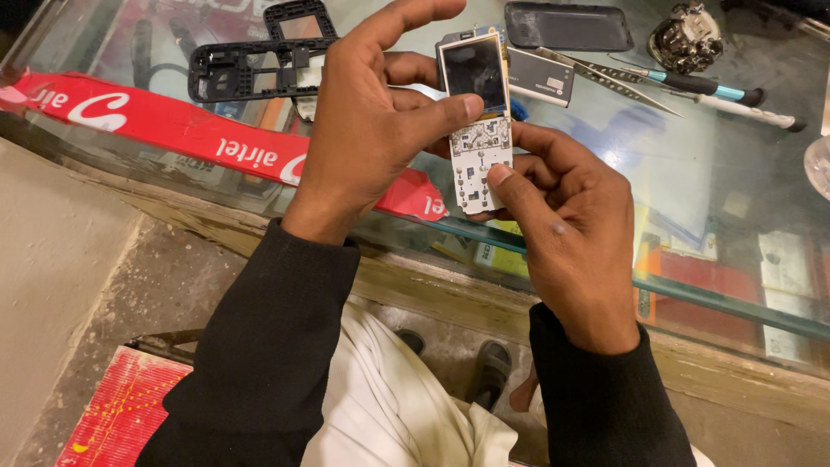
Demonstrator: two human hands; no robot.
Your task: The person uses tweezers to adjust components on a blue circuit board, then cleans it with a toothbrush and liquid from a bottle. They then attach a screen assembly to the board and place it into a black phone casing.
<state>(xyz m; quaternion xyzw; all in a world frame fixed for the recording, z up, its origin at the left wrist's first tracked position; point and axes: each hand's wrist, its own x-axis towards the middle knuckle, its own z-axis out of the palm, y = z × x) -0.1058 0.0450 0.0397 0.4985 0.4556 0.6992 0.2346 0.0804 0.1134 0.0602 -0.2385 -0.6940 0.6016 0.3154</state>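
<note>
Both hands hold a bare phone circuit board (pixel 478 130) above the edge of a glass counter (pixel 692 164). The board has a small dark screen on top and a white keypad membrane below. My left hand (pixel 367 130) grips its left side, thumb pressed just under the screen, index finger raised. My right hand (pixel 566 220) supports the lower end, thumb on the keypad area. Both wrists wear black sleeves.
On the glass lie a black phone frame (pixel 251 65), a dark back cover (pixel 566 26), a battery (pixel 540 76), tweezers (pixel 618 82), a teal-handled screwdriver (pixel 700 85), a white-tipped tool (pixel 752 112) and a round metal part (pixel 687 36). A red banner strip (pixel 173 130) runs along the counter edge.
</note>
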